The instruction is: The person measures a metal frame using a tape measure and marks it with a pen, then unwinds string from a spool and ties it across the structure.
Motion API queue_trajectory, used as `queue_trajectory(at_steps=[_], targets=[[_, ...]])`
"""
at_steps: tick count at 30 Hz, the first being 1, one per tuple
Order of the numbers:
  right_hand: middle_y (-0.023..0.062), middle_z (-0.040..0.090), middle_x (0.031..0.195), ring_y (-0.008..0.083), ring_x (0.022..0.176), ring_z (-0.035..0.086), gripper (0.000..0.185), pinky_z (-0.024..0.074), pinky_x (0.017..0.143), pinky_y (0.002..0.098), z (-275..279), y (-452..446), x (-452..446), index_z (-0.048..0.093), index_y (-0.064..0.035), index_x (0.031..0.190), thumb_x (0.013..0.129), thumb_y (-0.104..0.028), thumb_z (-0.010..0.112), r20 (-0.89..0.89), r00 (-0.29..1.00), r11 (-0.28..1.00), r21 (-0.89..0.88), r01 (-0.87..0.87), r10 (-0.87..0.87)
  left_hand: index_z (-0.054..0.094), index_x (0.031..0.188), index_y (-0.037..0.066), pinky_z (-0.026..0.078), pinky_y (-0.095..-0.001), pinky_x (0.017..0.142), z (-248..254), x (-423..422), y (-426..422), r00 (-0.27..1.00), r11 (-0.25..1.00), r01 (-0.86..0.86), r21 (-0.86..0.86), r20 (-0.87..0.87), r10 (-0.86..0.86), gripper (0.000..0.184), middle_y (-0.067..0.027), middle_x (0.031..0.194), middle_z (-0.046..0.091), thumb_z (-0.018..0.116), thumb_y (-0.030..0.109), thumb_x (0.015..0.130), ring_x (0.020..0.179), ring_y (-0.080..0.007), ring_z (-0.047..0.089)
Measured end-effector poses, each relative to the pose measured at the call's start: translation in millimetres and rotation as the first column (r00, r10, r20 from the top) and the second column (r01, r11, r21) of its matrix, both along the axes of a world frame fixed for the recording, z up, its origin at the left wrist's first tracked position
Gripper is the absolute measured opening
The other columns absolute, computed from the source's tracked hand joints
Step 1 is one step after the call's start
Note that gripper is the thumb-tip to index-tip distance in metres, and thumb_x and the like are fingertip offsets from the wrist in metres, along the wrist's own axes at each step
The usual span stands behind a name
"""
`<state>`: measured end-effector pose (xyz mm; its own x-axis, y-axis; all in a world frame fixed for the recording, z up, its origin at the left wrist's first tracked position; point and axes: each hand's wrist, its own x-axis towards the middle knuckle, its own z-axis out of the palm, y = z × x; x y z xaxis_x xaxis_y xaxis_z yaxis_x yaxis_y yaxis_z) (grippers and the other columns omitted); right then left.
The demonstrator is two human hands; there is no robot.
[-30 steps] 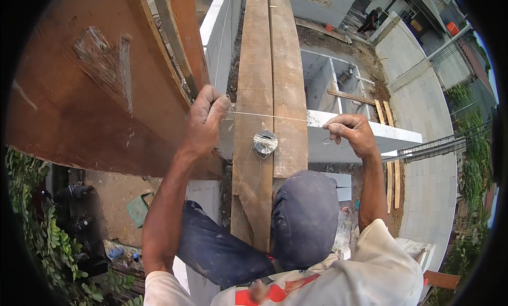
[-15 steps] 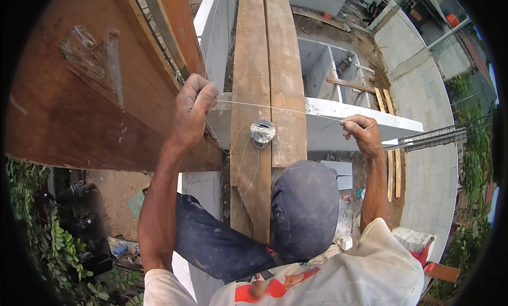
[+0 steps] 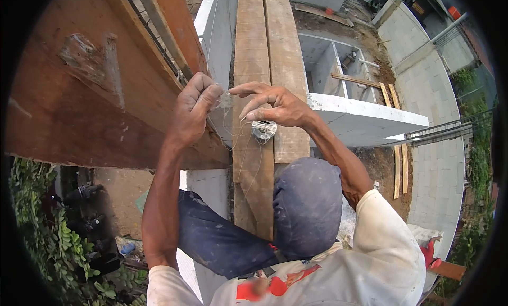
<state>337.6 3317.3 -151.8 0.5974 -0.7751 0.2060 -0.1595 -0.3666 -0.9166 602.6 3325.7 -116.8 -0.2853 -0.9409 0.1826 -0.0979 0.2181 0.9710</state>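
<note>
My left hand (image 3: 197, 102) is closed, thumb pressed against the bent fingers, on a thin white string (image 3: 210, 47) that runs up along the wall edge. Just to its right is my right hand (image 3: 276, 106), fingers stretched out and apart, pointing at the left fist. Slack loops of string hang between the two hands; whether the right fingertips touch them I cannot tell. Below the right hand a spool (image 3: 263, 130) wound with pale string rests on the wooden planks (image 3: 251, 47). Loose string trails from it over the plank.
I straddle the planks, my knees (image 3: 307, 211) on either side. A large brown formwork panel (image 3: 69, 110) stands close on the left. White block walls (image 3: 365, 113) lie right and below, with ground far down. Rebar (image 3: 444, 132) sticks out at right.
My right hand has come in from the far right to beside my left hand, its fingers opening. The string stretched taut between the hands is now slack. My left hand stays closed in place.
</note>
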Motion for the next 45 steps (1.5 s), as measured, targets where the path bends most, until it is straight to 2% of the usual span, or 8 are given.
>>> queue_trajectory(at_steps=[6,15,21,27,29,36,38,45], targets=[[0.0104,0.074,0.122,0.021,0.115,0.069,0.018,0.0555,0.101,0.0359,-0.4,-18.6,19.3,0.083,-0.0032,0.109,0.096,-0.015,0.079,0.162,0.983,0.944,0.302,-0.131,0.084,0.063,0.099,0.008,0.035,-0.0232,0.066,3.0,6.8,4.2,1.0,1.0,-0.004,-0.006,0.025,0.004,0.024,0.0064,0.082,0.049,0.06,0.027,0.113,0.074,-0.0042,0.041],[0.0059,0.077,0.097,0.0144,0.091,0.07,0.012,0.0564,0.08,0.0305,60.4,26.5,-50.9,0.085,-0.0058,0.102,0.093,-0.013,0.082,0.038,0.97,0.968,0.089,0.235,-0.239,0.068,0.102,0.005,0.042,-0.0255,0.07,4.3,13.6,3.3,0.987,0.997,0.052,0.066,0.146,-0.061,0.016,0.0058,0.081,0.052,0.063,0.017,0.109,0.076,-0.0061,0.046],[0.006,0.075,0.098,0.0152,0.091,0.07,0.012,0.0554,0.079,0.0314,86.8,45.6,-48.1,0.084,-0.0034,0.1,0.091,-0.01,0.082,-0.072,0.95,0.95,-0.1,0.297,-0.305,0.068,0.119,0.0,0.053,-0.0279,0.086,-2.3,8.0,1.4,0.964,0.979,0.131,0.154,0.21,-0.162,0.02,-0.0019,0.104,0.069,0.067,0.014,0.106,0.095,-0.0083,0.061],[0.0082,0.076,0.099,0.0178,0.092,0.071,0.012,0.0557,0.079,0.0338,94.3,63.6,-37.3,0.084,-0.0042,0.097,0.087,-0.003,0.079,0.041,0.981,0.96,-0.201,0.196,-0.192,0.065,0.128,0.0,0.053,-0.0288,0.092,-2.9,19.9,-2.4,0.941,0.97,0.225,0.088,0.238,-0.24,0.035,-0.0028,0.115,0.068,0.065,0.004,0.094,0.1,-0.01,0.063],[0.0101,0.077,0.1,0.0212,0.092,0.071,0.016,0.0556,0.078,0.0356,96.5,70.1,-30.5,0.083,-0.0027,0.095,0.081,0.002,0.077,0.112,0.987,0.959,-0.244,0.142,-0.118,0.068,0.125,0.002,0.053,-0.0278,0.092,-7.5,24.9,-5.8,0.981,0.965,0.187,0.184,0.019,-0.194,0.036,-0.0012,0.111,0.068,0.061,0.002,0.089,0.1,-0.0102,0.064],[0.013,0.075,0.096,0.0266,0.088,0.069,0.02,0.054,0.081,0.0399,103.0,84.2,-5.0,0.081,0.003,0.092,0.073,0.006,0.074,0.157,0.98,0.925,-0.376,-0.059,0.126,0.071,0.115,0.002,0.051,-0.0295,0.088,-7.7,20.3,-4.9,0.991,0.98,0.131,0.153,0.008,-0.134,0.022,0.001,0.105,0.064,0.064,-0.002,0.096,0.096,-0.009,0.06],[0.013,0.074,0.096,0.0279,0.087,0.068,0.019,0.0539,0.079,0.0398,103.1,84.8,2.9,0.08,0.0031,0.092,0.073,0.006,0.075,0.143,0.981,0.908,-0.414,-0.061,0.131,0.072,0.114,0.001,0.049,-0.0288,0.089,-13.3,14.6,-5.7,0.983,0.988,0.154,-0.028,0.102,-0.15,0.019,0.0008,0.1,0.062,0.062,-0.005,0.099,0.096,-0.0095,0.059],[0.0122,0.073,0.096,0.0283,0.087,0.066,0.018,0.0534,0.075,0.0388,110.1,84.0,10.7,0.078,0.003,0.092,0.074,0.005,0.076,0.139,0.943,0.894,-0.384,-0.231,0.304,0.073,0.109,0.001,0.05,-0.0282,0.09,-16.4,6.8,-6.0,0.98,0.979,0.136,-0.15,0.165,-0.111,0.022,-0.0024,0.098,0.06,0.06,-0.012,0.097,0.097,-0.0128,0.06]])
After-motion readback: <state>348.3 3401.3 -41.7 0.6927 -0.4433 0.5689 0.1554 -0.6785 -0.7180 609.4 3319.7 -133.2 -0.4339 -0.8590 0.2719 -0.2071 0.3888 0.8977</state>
